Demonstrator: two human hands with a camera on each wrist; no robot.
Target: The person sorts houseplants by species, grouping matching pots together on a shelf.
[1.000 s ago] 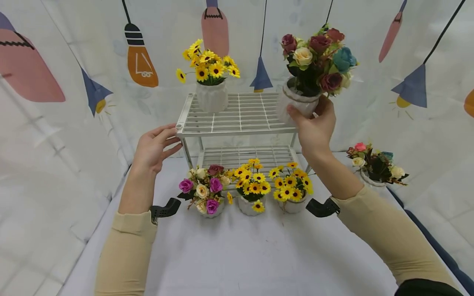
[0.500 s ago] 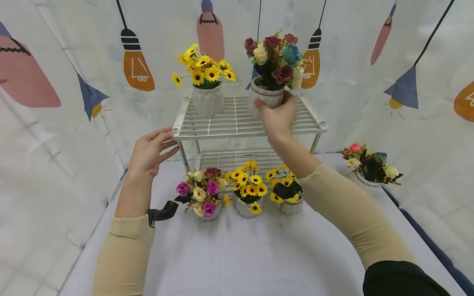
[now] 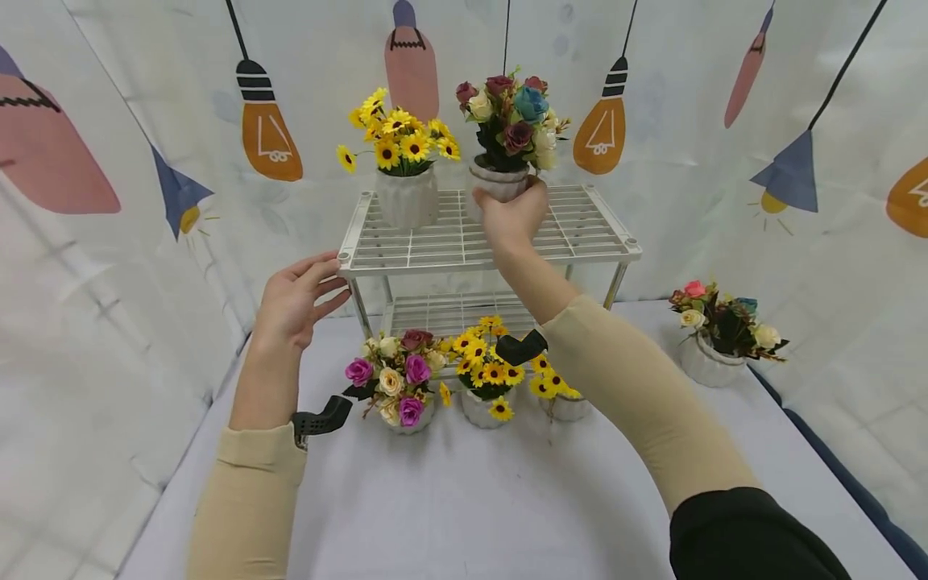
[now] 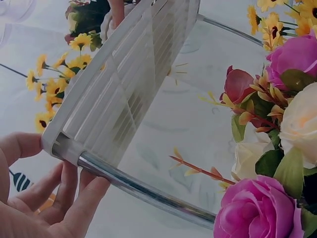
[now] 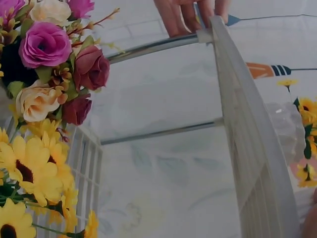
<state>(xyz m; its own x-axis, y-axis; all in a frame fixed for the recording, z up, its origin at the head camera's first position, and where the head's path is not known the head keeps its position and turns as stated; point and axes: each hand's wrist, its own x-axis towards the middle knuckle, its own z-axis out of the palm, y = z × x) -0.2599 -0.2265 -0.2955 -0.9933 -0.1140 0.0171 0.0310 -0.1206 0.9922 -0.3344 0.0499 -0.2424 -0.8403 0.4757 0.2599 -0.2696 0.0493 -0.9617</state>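
Note:
A white two-tier wire rack (image 3: 435,242) stands at the back of the table. My right hand (image 3: 511,211) grips a white pot of mixed roses (image 3: 507,121) over the middle of the top tier, just right of a white pot of sunflowers (image 3: 404,161). My hand hides the base of the rose pot, so I cannot tell whether it touches the wire. My left hand (image 3: 319,278) rests with straight fingers against the rack's front left corner (image 4: 59,144). In the left wrist view the left hand's fingers (image 4: 64,193) lie under that corner post.
Three flower pots stand in a row before the rack: pink and cream roses (image 3: 397,379), sunflowers (image 3: 489,370), and sunflowers (image 3: 554,391) partly behind my right arm. Another rose pot (image 3: 718,334) sits at the right. Printed fabric walls close in the sides and back.
My right hand has carried the rose pot leftward from the rack's right end to the middle of the top tier, beside the sunflower pot. The left hand has stayed at the corner.

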